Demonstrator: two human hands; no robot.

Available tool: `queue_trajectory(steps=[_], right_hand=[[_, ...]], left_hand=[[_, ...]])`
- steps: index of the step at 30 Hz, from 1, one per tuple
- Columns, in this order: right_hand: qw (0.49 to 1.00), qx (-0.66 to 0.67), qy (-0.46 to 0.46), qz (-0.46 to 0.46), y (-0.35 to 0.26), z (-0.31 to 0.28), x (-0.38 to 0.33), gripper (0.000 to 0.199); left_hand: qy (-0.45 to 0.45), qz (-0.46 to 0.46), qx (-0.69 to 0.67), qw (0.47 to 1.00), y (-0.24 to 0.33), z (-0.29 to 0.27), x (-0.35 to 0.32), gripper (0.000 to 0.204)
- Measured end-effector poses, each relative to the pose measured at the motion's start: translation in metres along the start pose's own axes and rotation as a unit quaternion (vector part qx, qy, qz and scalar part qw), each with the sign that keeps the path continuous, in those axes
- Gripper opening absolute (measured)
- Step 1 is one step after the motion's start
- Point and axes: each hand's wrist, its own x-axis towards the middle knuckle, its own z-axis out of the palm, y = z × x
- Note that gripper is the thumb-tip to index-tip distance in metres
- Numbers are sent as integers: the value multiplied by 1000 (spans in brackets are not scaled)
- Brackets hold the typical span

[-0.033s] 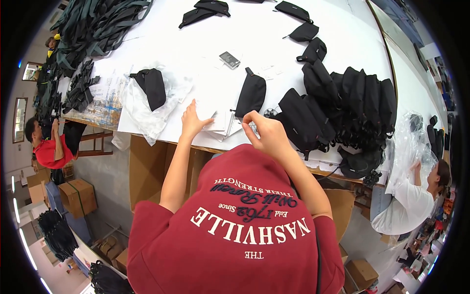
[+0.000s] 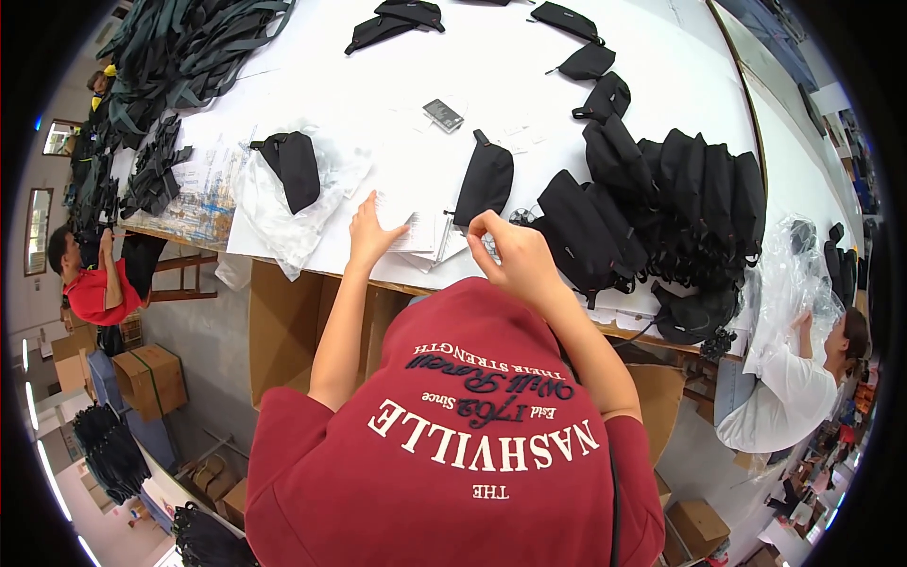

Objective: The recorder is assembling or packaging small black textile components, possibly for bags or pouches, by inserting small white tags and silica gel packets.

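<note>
black pouches [image 2: 675,203] lie heaped near the right hand [image 2: 518,253]

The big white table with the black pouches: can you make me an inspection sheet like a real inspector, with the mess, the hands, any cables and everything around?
Surface: white tabletop.
Job's things: black pouch by the right hand; white papers by the left hand.
Clutter: dark straps heaped far left; crowded pouch pile at right; crumpled clear plastic under another pouch.
Hands: left open, fingers spread; right has thumb and forefinger close together, grip unclear.
Cables: thin black cord along the red shirt; can't tell if it's a cable.
Surroundings: person in red at left, person in white at right; cardboard boxes.
</note>
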Motion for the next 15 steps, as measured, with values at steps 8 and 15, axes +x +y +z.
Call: queue_trajectory(steps=[8,15], right_hand=[[961,205,23,183,2,-2,10,13],[979,126,97,127,-6,-6,9,11]], left_hand=[[16,-15,-495,869,86,-53,-26,50],[-94,53,-564,819,147,-82,-58,24]])
